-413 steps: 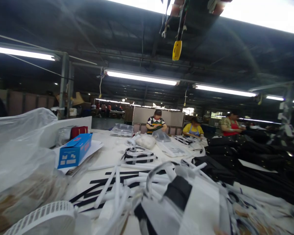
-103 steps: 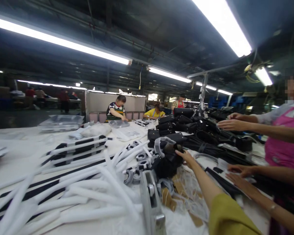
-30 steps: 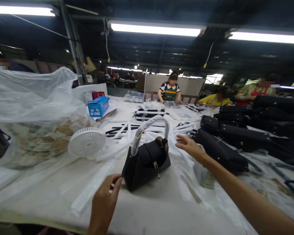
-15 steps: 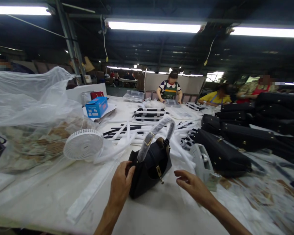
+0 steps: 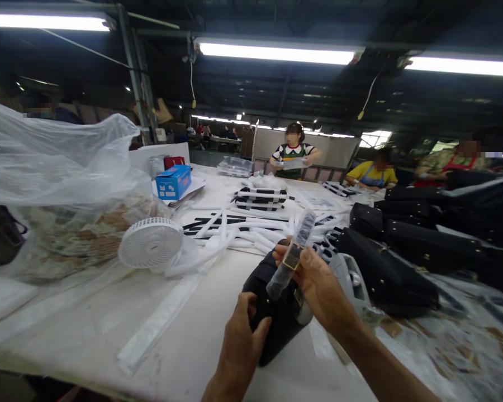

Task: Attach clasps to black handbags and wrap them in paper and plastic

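A black handbag (image 5: 276,329) with gold fittings stands tilted on the white table in front of me. Its handle (image 5: 280,281) is wrapped in clear plastic and has a gold buckle (image 5: 292,256) on it. With my left hand (image 5: 243,340) I grip the near left end of the bag, thumb and fingers on its edge. My right hand (image 5: 314,279) is closed round the handle at the buckle, fingers behind and thumb in front. The underside of the bag and part of its front flap are hidden.
A white fan (image 5: 151,244) and a blue box (image 5: 173,182) stand at the left, beside a large plastic bag of scraps (image 5: 79,240). White strips (image 5: 255,231) lie beyond the handbag. Black bags (image 5: 385,273) are piled at the right. People work across the table.
My right hand has moved from beside the bag onto the handle and closed on it. The bag has turned and shifted right in view, my left hand still on it. The view has swung slightly left.
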A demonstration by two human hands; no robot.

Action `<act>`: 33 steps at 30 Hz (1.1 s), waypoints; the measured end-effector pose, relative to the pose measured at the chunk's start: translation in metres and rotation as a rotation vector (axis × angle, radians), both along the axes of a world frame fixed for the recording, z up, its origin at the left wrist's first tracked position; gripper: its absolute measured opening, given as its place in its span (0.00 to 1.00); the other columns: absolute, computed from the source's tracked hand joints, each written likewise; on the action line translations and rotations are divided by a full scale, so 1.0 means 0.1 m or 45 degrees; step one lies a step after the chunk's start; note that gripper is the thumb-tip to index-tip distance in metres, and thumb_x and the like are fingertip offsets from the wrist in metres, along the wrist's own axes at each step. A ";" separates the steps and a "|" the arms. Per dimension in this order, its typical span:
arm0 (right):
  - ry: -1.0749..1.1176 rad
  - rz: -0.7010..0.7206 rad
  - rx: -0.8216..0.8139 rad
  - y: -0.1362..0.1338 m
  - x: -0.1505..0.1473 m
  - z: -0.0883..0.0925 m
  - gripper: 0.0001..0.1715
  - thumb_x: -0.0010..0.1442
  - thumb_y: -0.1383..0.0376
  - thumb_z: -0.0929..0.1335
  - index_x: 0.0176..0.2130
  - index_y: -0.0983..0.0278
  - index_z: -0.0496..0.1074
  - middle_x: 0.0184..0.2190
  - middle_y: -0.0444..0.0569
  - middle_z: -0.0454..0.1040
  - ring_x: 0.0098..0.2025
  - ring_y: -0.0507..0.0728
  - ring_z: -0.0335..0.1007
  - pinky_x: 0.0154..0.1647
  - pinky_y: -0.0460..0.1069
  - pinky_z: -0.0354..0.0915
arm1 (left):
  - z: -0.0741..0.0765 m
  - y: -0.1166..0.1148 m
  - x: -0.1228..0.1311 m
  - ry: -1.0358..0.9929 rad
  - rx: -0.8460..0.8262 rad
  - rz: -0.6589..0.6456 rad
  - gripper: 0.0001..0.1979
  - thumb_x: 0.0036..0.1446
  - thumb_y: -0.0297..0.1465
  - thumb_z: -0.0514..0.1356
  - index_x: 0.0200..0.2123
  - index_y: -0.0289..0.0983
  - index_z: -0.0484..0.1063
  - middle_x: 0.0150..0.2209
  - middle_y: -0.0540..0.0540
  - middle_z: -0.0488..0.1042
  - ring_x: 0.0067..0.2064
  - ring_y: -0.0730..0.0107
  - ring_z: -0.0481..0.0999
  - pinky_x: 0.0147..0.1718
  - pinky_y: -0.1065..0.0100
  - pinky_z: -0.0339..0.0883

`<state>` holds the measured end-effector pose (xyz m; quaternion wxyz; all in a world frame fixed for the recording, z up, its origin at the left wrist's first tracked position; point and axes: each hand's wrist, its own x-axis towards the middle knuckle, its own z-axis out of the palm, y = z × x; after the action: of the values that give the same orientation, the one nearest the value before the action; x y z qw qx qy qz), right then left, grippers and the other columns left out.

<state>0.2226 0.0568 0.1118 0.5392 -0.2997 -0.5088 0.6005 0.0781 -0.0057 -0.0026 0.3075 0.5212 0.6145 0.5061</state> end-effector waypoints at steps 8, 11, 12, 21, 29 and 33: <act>0.261 -0.113 -0.200 0.26 -0.44 0.38 0.20 0.57 0.52 0.71 0.42 0.62 0.70 0.26 0.43 0.70 0.23 0.52 0.64 0.26 0.48 0.68 | -0.09 -0.05 -0.05 -0.388 -0.100 -0.067 0.16 0.54 0.45 0.59 0.35 0.40 0.61 0.24 0.54 0.64 0.25 0.70 0.65 0.26 0.70 0.58; 0.302 -0.113 -0.207 0.39 -0.52 0.41 0.16 0.58 0.52 0.70 0.38 0.61 0.67 0.19 0.37 0.58 0.18 0.49 0.53 0.17 0.44 0.56 | -0.08 -0.05 -0.12 -0.330 -0.105 -0.079 0.18 0.54 0.49 0.57 0.30 0.40 0.60 0.22 0.55 0.59 0.24 0.72 0.60 0.25 0.71 0.54; 0.311 -0.121 -0.207 0.42 -0.53 0.41 0.16 0.58 0.53 0.70 0.36 0.61 0.66 0.17 0.35 0.54 0.16 0.48 0.49 0.15 0.43 0.52 | -0.07 -0.05 -0.14 -0.284 -0.089 -0.086 0.19 0.55 0.49 0.57 0.28 0.40 0.60 0.22 0.55 0.59 0.25 0.72 0.60 0.26 0.71 0.54; 0.279 -0.086 -0.300 0.64 -0.43 0.35 0.14 0.61 0.54 0.69 0.36 0.61 0.65 0.16 0.34 0.52 0.16 0.48 0.49 0.16 0.43 0.53 | -0.24 -0.16 -0.09 -0.452 -0.215 -0.294 0.21 0.59 0.52 0.51 0.32 0.39 0.62 0.18 0.54 0.66 0.15 0.75 0.59 0.15 0.73 0.50; -0.227 0.009 -0.095 0.00 0.10 -0.16 0.27 0.57 0.52 0.73 0.52 0.59 0.68 0.41 0.48 0.76 0.40 0.56 0.73 0.40 0.50 0.68 | -0.57 -0.32 -0.32 -0.752 -0.255 -0.536 0.23 0.57 0.50 0.58 0.40 0.34 0.70 0.37 0.39 0.79 0.35 0.64 0.77 0.35 0.67 0.67; -0.467 0.067 -0.277 -0.38 0.49 -0.63 0.23 0.55 0.48 0.72 0.42 0.63 0.74 0.27 0.48 0.75 0.27 0.55 0.70 0.29 0.50 0.64 | -0.67 -0.36 -0.41 -0.734 -0.338 -0.632 0.25 0.56 0.51 0.58 0.41 0.34 0.71 0.38 0.39 0.79 0.38 0.61 0.77 0.37 0.65 0.67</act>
<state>0.2719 0.0188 0.0486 0.3863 -0.4471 -0.5380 0.6011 0.0370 -0.0419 -0.0694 0.6448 0.4461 0.4187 0.4582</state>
